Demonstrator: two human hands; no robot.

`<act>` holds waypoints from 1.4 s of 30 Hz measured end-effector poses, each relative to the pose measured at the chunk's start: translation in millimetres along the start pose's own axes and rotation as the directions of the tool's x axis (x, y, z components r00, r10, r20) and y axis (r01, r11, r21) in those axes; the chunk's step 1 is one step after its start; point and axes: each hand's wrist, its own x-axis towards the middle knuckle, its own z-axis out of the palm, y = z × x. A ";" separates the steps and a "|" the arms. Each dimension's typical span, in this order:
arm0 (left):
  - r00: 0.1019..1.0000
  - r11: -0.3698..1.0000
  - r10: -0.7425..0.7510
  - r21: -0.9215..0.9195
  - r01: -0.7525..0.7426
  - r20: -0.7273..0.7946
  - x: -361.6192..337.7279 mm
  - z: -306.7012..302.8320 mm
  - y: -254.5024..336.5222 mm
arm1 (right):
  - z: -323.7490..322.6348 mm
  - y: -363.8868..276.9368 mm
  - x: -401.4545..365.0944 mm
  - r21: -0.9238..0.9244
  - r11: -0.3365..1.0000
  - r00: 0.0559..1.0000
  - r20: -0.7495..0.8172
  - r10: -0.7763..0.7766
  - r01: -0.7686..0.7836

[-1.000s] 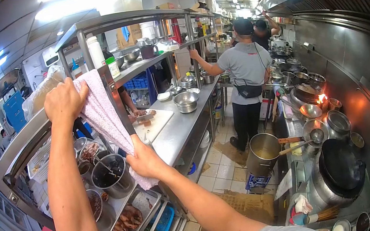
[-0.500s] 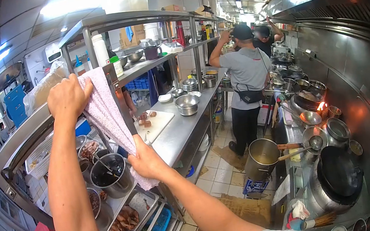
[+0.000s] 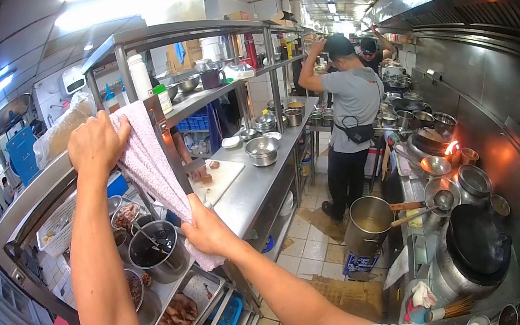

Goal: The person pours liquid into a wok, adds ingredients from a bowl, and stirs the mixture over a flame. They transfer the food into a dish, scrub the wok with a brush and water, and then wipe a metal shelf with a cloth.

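Note:
My left hand (image 3: 95, 142) is closed on the upper end of a pale pink cloth towel (image 3: 148, 149), at the top corner of a metal rack frame (image 3: 30, 192). Lower down, my right hand (image 3: 206, 229) grips the same towel in a closed fist. Between the two hands the cloth hangs stretched on a slant, with a loose end below my right fist. Behind the towel stands a steel upright (image 3: 162, 127). Under my arms, the rack holds a deep steel pot (image 3: 177, 261) of dark liquid with a ladle in it and a tray (image 3: 208, 286) of browned meat.
A steel counter (image 3: 240, 210) bears a cutting board (image 3: 228, 176) and bowls (image 3: 263, 151). A person in a grey shirt (image 3: 353, 103) stands in the aisle, another beyond. A large pot (image 3: 368, 223) sits on the right, near a wok (image 3: 480, 240) and a burner flame (image 3: 451, 147).
My hands keep their hold on the towel with hardly any movement. The person in grey has shifted slightly. Fewer food pieces show on the cutting board.

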 end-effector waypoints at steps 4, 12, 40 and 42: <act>1.000 1.000 0.003 -0.001 -0.003 -0.014 -0.2 1.5 -0.3 | -2.2 -3.6 -0.1 0.001 0.999 0.999 0.016 0.036 -0.036; 1.000 1.000 -0.004 0.009 0.004 -0.005 0.4 0.5 0.5 | 0.1 -2.2 0.0 0.006 0.999 0.999 0.006 0.051 -0.051; 0.999 0.999 -0.035 -0.028 0.035 0.022 -1.3 -4.2 1.4 | -0.8 -3.0 -1.4 0.015 1.000 1.000 -0.021 -0.002 0.002; 0.999 0.998 -0.045 -0.035 0.046 0.013 -1.4 -6.5 2.4 | -3.1 -6.4 -2.3 0.021 0.999 1.000 0.005 0.024 -0.025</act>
